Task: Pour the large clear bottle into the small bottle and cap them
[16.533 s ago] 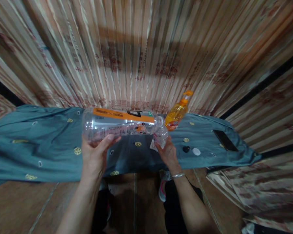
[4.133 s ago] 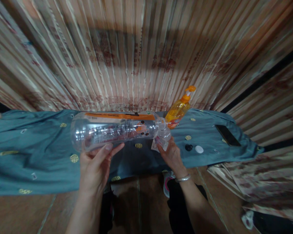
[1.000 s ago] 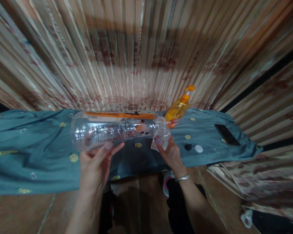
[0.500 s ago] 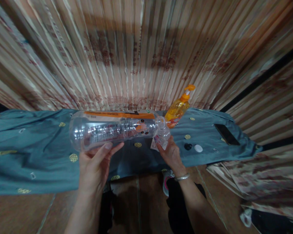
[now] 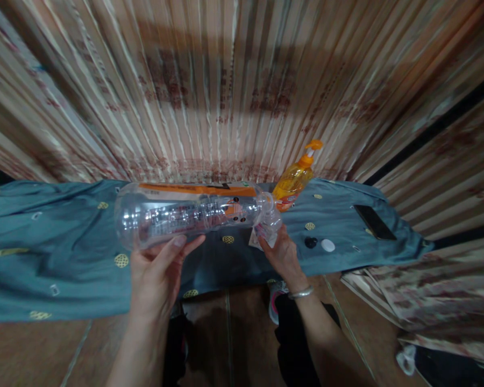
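Head — dispenser (image 5: 293,184) near large bottle (image 5: 181,212)

From view centre, you have a pleated, patterned curtain (image 5: 234,80) at 12 o'clock; an orange pump bottle (image 5: 292,186) near 3, close in; a black phone (image 5: 374,222) just past 3, flat on your teal cloth (image 5: 76,231); brown tiled floor (image 5: 207,349) at 6.

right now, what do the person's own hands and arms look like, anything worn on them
The left hand and right hand are both ungloved. The left forearm and right forearm show no sleeves. A rounded, silver-coloured bangle circles the right wrist; nothing shows on the left one. No rings or markings can be made out.
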